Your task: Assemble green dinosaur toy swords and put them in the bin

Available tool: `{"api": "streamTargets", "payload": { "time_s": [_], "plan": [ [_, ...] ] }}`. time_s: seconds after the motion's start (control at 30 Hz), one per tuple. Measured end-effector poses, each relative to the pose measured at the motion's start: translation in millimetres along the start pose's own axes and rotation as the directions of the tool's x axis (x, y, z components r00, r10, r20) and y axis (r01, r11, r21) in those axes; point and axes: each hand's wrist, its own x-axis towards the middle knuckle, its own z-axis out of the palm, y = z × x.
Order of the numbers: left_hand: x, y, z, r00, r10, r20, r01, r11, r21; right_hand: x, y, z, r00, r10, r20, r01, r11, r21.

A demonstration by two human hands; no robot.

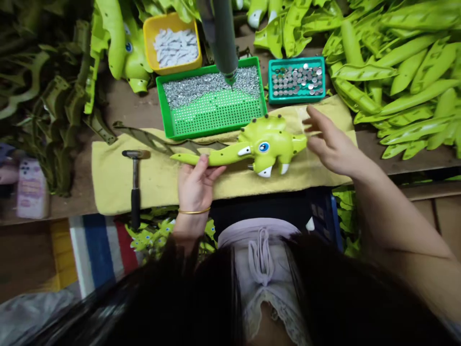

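A lime-green toy dinosaur lies on its side on a yellow towel, head to the right, tail to the left. My left hand grips the tail between thumb and fingers. My right hand hovers by the toy's snout, fingers loosely spread and slightly blurred, touching or just off its nose. A hanging grey electric screwdriver points down into a green tray of screws.
A teal tray of round metal discs and a yellow bin of white parts stand behind. A hammer lies at the towel's left. Piles of green toy shells fill the right and back; darker shells heap at the left.
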Motion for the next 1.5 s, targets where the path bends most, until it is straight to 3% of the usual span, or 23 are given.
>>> {"api": "streamTargets", "payload": {
  "time_s": [0.1,0.17,0.23,0.3,0.33,0.37,0.4,0.43,0.47,0.53,0.57,0.63,0.67,0.73,0.8,0.9,0.97,1.03,1.17,1.3,1.4,1.47,1.5],
  "plan": [
    [2.2,7.8,-6.6,0.997,0.079,-0.007,-0.078,0.995,0.064,2.0,-4.0,15.3,0.953,0.277,-0.124,-0.206,0.892,0.403],
    [3.1,9.8,-11.5,0.997,0.083,0.008,-0.083,0.992,0.099,3.5,-7.3,28.0,0.931,0.33,-0.155,-0.183,0.791,0.583],
    [1.6,9.4,-17.8,0.998,0.057,0.027,-0.061,0.983,0.175,4.2,-9.1,34.7,0.921,0.341,-0.19,-0.141,0.744,0.653],
    [-2.1,9.1,-24.7,0.977,0.211,-0.03,-0.189,0.922,0.337,4.7,-8.3,35.0,0.904,0.374,-0.207,-0.142,0.719,0.68],
    [-4.0,10.0,-27.6,0.922,0.385,-0.05,-0.321,0.829,0.458,5.2,-7.3,33.5,0.896,0.393,-0.207,-0.149,0.706,0.693],
    [-5.5,11.8,-29.7,0.826,0.563,-0.009,-0.451,0.671,0.589,5.9,-6.2,31.4,0.89,0.409,-0.2,-0.158,0.69,0.706],
    [-6.4,14.6,-30.7,0.721,0.684,0.107,-0.549,0.471,0.691,6.6,-5.3,28.8,0.891,0.418,-0.177,-0.174,0.674,0.718],
    [-6.5,18.2,-30.4,0.65,0.708,0.278,-0.614,0.274,0.74,7.1,-4.8,25.8,0.899,0.417,-0.131,-0.204,0.665,0.719],
    [-6.0,22.4,-28.8,0.625,0.63,0.461,-0.665,0.12,0.737,7.2,-5.1,22.3,0.915,0.399,-0.065,-0.245,0.676,0.695],
    [-3.5,30.4,-22.1,0.623,0.352,0.698,-0.745,-0.005,0.667,5.6,-8.3,13.9,0.942,0.335,-0.013,-0.274,0.791,0.548],
    [-2.2,33.8,-17.4,0.621,0.256,0.741,-0.764,-0.014,0.645,3.9,-11.2,9.3,0.963,0.265,-0.051,-0.219,0.878,0.425],
    [-0.4,38.9,-6.3,0.624,0.174,0.762,-0.771,-0.024,0.637,-0.5,-18.5,0.7,0.988,0.001,-0.153,0.017,0.993,0.115],
    [0.1,41.2,-0.9,0.627,0.164,0.761,-0.768,-0.034,0.64,-2.4,-22.2,-2.9,0.973,-0.165,-0.161,0.162,0.986,-0.03],
    [0.9,47.4,7.1,0.631,0.143,0.762,-0.764,-0.055,0.643,-4.3,-27.3,-8.8,0.904,-0.423,-0.067,0.403,0.893,-0.2],
    [2.3,56.8,8.4,0.629,0.142,0.764,-0.768,-0.038,0.639,-2.4,-29.2,-14.7,0.857,-0.515,-0.013,0.497,0.833,-0.243],
    [5.1,70.9,-0.2,0.633,0.216,0.743,-0.771,0.09,0.631,6.1,-35.5,-21.0,0.868,-0.495,-0.038,0.453,0.822,-0.346],
    [5.7,73.9,-5.3,0.613,0.268,0.743,-0.786,0.114,0.607,13.1,-48.6,-16.5,0.867,-0.498,-0.025,0.43,0.772,-0.468],
    [4.2,71.2,-5.8,0.538,0.311,0.783,-0.83,0.034,0.557,19.7,-66.8,-3.0,0.841,-0.54,0.044,0.486,0.716,-0.502],
    [-2.8,62.6,-1.6,0.263,0.366,0.893,-0.907,-0.221,0.358,33.5,-89.6,30.5,0.812,-0.56,0.164,0.578,0.735,-0.355],
    [6.2,59.3,-2.7,0.093,0.44,0.893,-0.882,-0.38,0.279,41.9,-86.0,41.8,0.819,-0.556,0.14,0.567,0.749,-0.342],
    [16.9,57.3,-4.7,0.025,0.465,0.885,-0.883,-0.404,0.238,35.5,-88.7,34.6,0.798,-0.594,0.107,0.582,0.711,-0.394],
    [21.7,55.0,-14.7,0.032,0.427,0.904,-0.913,-0.355,0.2,32.0,-88.1,12.7,0.762,-0.646,0.043,0.601,0.682,-0.417],
    [24.1,53.5,-24.3,0.057,0.395,0.917,-0.93,-0.314,0.193,33.4,-83.3,-6.3,0.767,-0.64,-0.041,0.566,0.705,-0.428]
  ]
}}
